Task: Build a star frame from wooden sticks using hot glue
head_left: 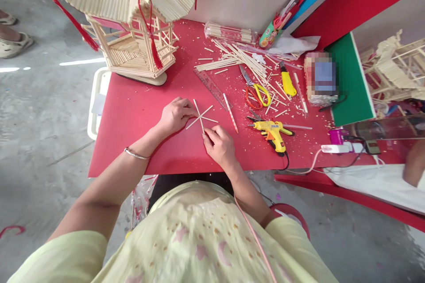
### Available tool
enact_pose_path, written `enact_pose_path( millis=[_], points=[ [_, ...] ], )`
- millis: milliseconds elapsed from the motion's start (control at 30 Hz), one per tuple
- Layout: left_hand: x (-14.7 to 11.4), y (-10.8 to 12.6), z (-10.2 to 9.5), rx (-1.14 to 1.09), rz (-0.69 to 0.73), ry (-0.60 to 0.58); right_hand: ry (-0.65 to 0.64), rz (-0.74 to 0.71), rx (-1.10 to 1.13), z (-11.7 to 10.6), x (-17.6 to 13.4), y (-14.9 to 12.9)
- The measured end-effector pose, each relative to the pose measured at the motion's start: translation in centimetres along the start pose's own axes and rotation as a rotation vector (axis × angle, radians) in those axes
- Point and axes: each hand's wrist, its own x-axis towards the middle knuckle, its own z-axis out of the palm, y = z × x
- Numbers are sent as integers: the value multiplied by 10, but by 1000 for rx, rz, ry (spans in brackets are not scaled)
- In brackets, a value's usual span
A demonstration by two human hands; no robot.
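Thin wooden sticks crossed into a star shape (200, 117) lie between my hands at the front of the red table. My left hand (177, 116) pinches the left end of one stick of the star. Thumb and fingers of my right hand (218, 142) close on the end of the stick that points toward me. Beyond the star rests a clear ruler (212, 88), with a red-and-white striped pen (230, 113) just right of it. A yellow glue gun (270, 132) lies on its side to the right of my right hand.
A stick-built pavilion model (139, 48) with red tassels stands at the back left. Scissors (257, 90), a yellow utility knife (287, 79) and a heap of loose sticks (245, 62) cover the back right. A power strip (341, 147) with cables sits at the right edge.
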Motion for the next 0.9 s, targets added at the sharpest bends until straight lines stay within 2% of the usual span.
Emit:
enact_pose_path(
  millis=[900],
  points=[
    [-1,-2,1,-1,18,12,-3,13,29,1,-1,0]
  ],
)
